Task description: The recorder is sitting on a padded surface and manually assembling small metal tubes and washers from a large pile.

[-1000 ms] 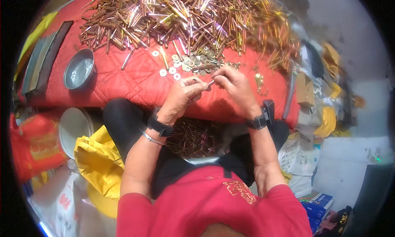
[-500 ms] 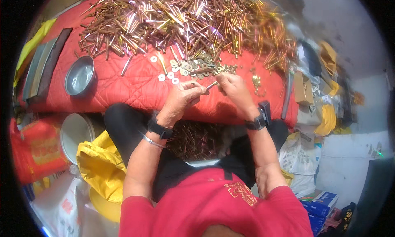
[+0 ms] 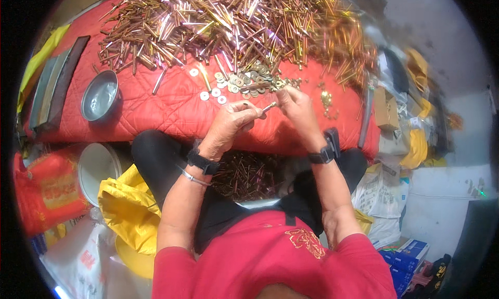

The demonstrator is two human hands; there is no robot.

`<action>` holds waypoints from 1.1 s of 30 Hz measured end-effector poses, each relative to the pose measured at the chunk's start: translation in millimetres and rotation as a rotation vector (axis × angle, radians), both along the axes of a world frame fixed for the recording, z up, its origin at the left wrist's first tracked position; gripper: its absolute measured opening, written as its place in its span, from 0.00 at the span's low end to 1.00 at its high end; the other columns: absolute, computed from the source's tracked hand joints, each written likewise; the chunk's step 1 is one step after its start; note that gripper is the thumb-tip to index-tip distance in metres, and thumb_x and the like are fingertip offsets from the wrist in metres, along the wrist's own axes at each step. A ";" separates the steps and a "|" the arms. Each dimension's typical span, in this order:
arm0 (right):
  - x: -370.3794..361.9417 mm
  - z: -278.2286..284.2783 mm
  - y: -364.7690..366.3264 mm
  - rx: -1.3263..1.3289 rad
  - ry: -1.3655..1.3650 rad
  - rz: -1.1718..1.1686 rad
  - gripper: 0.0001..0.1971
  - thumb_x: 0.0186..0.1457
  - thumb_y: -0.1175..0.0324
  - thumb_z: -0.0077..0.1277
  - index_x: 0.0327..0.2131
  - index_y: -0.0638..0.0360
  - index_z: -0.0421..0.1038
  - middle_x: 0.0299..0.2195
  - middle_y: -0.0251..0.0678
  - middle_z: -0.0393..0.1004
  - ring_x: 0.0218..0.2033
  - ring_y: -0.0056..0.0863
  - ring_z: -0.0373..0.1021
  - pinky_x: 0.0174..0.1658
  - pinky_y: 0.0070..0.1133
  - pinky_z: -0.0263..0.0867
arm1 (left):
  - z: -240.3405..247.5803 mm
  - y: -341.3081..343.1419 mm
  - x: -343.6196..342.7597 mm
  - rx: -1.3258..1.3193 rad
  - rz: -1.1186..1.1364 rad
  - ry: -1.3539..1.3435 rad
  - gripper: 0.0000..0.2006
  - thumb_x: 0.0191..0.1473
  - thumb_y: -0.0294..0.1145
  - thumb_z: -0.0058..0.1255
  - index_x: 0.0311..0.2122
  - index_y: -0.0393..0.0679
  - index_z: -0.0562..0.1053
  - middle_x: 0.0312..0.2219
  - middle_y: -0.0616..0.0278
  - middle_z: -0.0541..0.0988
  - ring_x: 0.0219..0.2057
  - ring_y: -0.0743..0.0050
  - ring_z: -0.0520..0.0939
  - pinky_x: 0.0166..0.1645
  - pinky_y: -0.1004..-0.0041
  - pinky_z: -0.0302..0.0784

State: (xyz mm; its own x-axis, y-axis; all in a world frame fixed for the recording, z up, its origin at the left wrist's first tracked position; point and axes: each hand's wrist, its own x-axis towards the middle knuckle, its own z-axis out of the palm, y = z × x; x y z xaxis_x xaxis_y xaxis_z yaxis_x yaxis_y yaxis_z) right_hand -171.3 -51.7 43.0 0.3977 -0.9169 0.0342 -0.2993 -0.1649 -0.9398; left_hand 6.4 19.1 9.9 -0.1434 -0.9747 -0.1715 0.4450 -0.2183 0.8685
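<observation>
My left hand (image 3: 232,123) pinches a thin metal rod (image 3: 268,108), which points up and to the right from my fingertips. A brass-coloured piece sits at its far end. Just beyond that end is my right hand (image 3: 297,108), fingers curled together; what they hold, if anything, is hidden. Flat ring washers (image 3: 244,82) lie in a loose heap beyond my hands, with a few spread to the left. Small brass-coloured pieces (image 3: 326,99), like nuts, are scattered to the right of my right hand.
A large pile of shiny metal rods (image 3: 218,26) covers the far part of the red quilted cloth (image 3: 150,109). A metal bowl (image 3: 101,96) stands at left. More rods (image 3: 247,174) lie below, between my legs. A cardboard box (image 3: 385,108) is at right.
My right hand has drawn slightly up and right from the rod's end, showing more of the brass-coloured piece. My left hand keeps its hold, almost still.
</observation>
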 end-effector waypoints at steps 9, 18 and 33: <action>-3.3 -8.3 1.9 -0.056 0.065 0.025 0.15 0.55 0.57 0.53 0.30 0.61 0.70 0.22 0.25 0.67 0.26 0.13 0.61 0.30 0.17 0.60 | -5.5 -2.2 0.2 0.031 -0.001 0.008 0.08 0.51 0.34 0.54 0.29 0.40 0.76 0.14 0.77 0.64 0.15 0.91 0.58 0.20 0.84 0.49; -1.2 -18.1 4.5 -0.128 -0.029 0.025 0.21 0.57 0.52 0.50 0.27 0.64 0.69 0.20 0.29 0.65 0.24 0.16 0.61 0.29 0.19 0.59 | -9.4 -6.0 -3.2 0.047 -0.004 -0.002 0.08 0.52 0.34 0.53 0.28 0.40 0.75 0.14 0.77 0.64 0.15 0.90 0.58 0.20 0.84 0.49; -8.1 -14.2 -1.0 -0.230 0.220 0.042 0.13 0.52 0.62 0.55 0.28 0.64 0.68 0.23 0.35 0.67 0.25 0.25 0.65 0.30 0.23 0.63 | -6.2 -6.0 -11.9 0.130 -0.059 -0.016 0.07 0.50 0.32 0.54 0.28 0.38 0.75 0.15 0.73 0.68 0.16 0.89 0.62 0.21 0.84 0.53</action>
State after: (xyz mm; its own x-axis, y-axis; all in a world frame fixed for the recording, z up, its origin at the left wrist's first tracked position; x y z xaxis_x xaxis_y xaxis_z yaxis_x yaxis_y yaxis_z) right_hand -179.4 -52.7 28.8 0.4556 -0.8779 0.1475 -0.4801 -0.3819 -0.7897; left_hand -5.5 13.1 3.8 -0.1958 -0.9340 -0.2989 0.4141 -0.3550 0.8382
